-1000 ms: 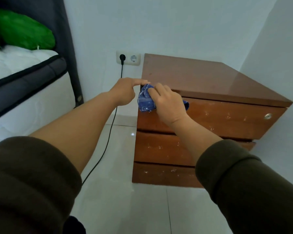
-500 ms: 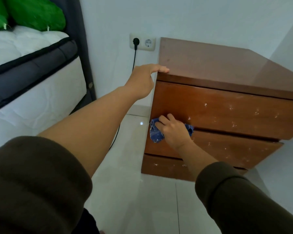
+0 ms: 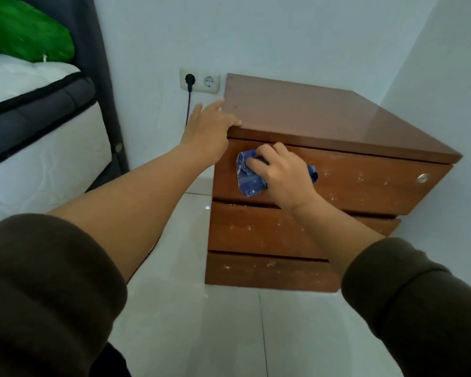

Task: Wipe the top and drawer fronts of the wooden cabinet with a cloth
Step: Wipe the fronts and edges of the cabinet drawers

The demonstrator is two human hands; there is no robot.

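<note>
A brown wooden cabinet (image 3: 324,121) with three drawer fronts stands against the white wall. Its fronts carry pale specks. My right hand (image 3: 283,175) grips a crumpled blue cloth (image 3: 246,178) and presses it against the left part of the top drawer front (image 3: 365,180). My left hand (image 3: 210,126) rests with straight fingers on the cabinet's front left top corner. A round metal lock (image 3: 422,177) sits at the right end of the top drawer.
A bed with a white mattress (image 3: 38,164), dark frame and green pillow (image 3: 25,31) stands at the left. A wall socket (image 3: 200,80) with a black plug and cable is beside the cabinet. Pale floor tiles (image 3: 201,336) lie in front.
My right hand with the cloth went from the top drawer's upper left down to its lower edge, then back up onto the top drawer front. My left hand stayed at the cabinet corner.
</note>
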